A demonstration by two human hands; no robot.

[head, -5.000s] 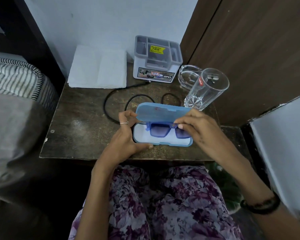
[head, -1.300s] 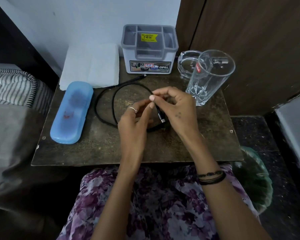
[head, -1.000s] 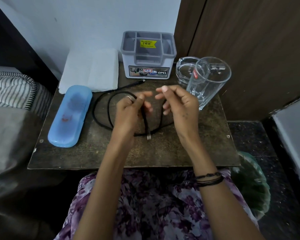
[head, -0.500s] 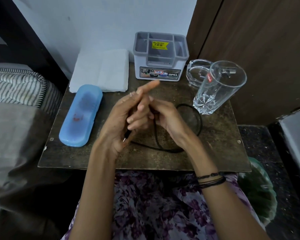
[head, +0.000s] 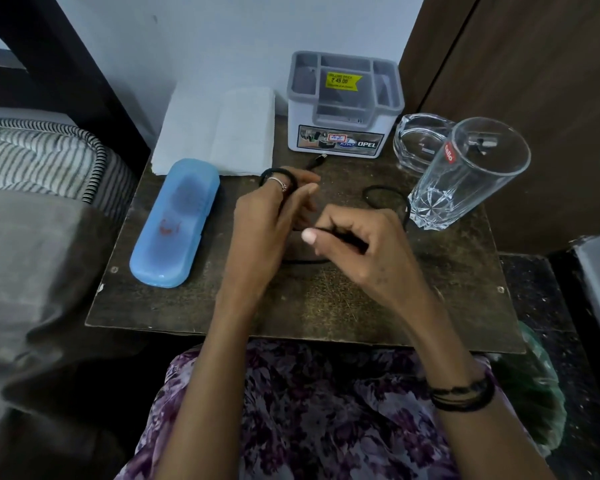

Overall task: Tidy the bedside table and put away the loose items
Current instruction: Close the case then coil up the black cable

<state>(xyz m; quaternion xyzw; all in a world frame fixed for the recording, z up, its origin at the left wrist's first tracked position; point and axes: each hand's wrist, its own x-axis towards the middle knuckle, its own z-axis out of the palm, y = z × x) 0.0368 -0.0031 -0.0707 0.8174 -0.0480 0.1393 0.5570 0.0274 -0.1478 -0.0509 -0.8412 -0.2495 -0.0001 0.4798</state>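
A thin black cable [head: 388,194] lies partly on the dark, worn bedside table [head: 326,306] and is partly lifted: one loop wraps over raised fingers near the table's middle, another curves on the surface just beside the glass [head: 465,174], and its small plug end rests just in front of the grey organiser box [head: 343,109]. A closed light-blue glasses case [head: 175,223] lies flat on the table's left side, angled, touching the folded white cloth [head: 215,129].
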